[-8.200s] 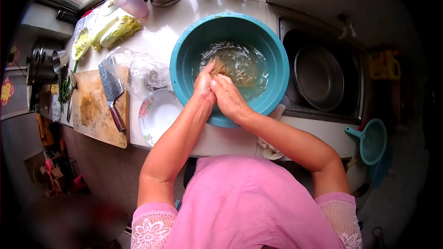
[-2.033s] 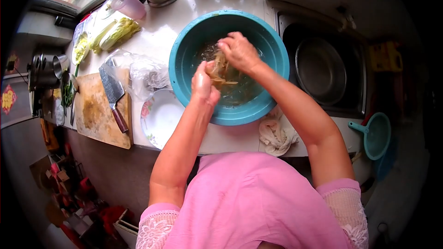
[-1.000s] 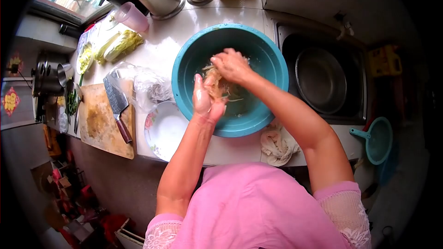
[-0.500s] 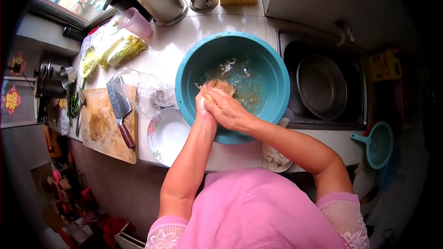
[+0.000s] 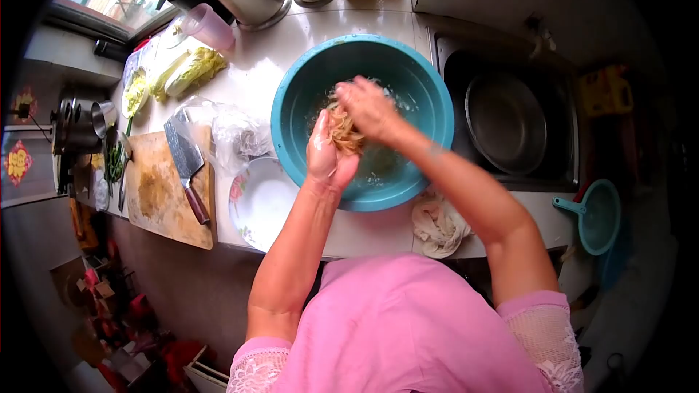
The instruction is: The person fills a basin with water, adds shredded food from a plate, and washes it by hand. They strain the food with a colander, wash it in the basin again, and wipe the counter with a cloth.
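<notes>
A large teal basin (image 5: 432, 113) holds water on the counter. Over it, my left hand (image 5: 325, 156) is cupped palm up around a wet clump of light-brown shreds (image 5: 344, 129); their exact kind I cannot make out. My right hand (image 5: 370, 110) is just above and right of the clump, its fingers smeared by motion, so their grip is unclear. Left of the basin, closest to my left forearm, lies a white plate with a floral rim (image 5: 261, 200). A crumpled clear plastic bag (image 5: 237, 135) rests between the basin and the cutting board.
A cleaver (image 5: 187, 164) lies on the wooden cutting board (image 5: 156, 200). Napa cabbage (image 5: 195, 73) and a pink cup (image 5: 209, 27) stand at back left. On the right, a sink (image 5: 455, 65) contains a metal bowl (image 5: 506, 125). A cloth (image 5: 440, 225) lies at the counter's front; a teal strainer (image 5: 600, 217) is further right.
My hands, earlier pressed together around the shreds, have come apart. The right hand has lifted up and away, while the left turned palm up with the clump. The view has shifted slightly.
</notes>
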### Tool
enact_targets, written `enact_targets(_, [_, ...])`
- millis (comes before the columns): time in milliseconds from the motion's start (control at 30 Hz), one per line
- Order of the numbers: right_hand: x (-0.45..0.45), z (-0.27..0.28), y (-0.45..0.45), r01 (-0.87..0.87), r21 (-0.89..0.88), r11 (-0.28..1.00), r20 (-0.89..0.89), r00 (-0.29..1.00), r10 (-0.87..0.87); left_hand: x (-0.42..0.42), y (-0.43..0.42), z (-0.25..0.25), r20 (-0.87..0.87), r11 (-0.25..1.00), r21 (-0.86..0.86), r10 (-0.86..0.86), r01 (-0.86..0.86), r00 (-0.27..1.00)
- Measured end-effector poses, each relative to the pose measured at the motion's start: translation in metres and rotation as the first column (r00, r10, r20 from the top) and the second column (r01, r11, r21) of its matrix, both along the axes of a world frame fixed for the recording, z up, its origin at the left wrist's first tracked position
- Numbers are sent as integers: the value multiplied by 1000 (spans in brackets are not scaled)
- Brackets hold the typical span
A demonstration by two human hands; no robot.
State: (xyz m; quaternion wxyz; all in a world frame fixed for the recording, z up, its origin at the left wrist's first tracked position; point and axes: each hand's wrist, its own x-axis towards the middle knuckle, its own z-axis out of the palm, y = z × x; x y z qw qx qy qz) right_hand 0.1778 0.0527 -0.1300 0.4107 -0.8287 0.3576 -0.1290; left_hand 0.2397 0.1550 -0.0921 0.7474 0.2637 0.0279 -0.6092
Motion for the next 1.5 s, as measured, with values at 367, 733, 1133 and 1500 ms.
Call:
enact_targets(367, [-29, -19, -8, -369, 524, 767, -269, 783, 561, -9, -12, -41, -269, 864, 445, -122, 235, 955])
enact_targets(733, [-16, 18, 15, -155, -430, 890, 25, 983, 183, 4, -9, -14, -212, 984, 177, 39, -1, 976])
enact_targets(1133, [-37, 22, 3, -561, -55, 826, -534, 716, 450, 20, -7, -14, 458, 901, 431, -171, -50, 873])
enact_targets(1500, [-55, 27, -15, -453, -163, 877, -478, 813, 331, 18, -13, -18, 725, 944, 296, -320, -143, -610])
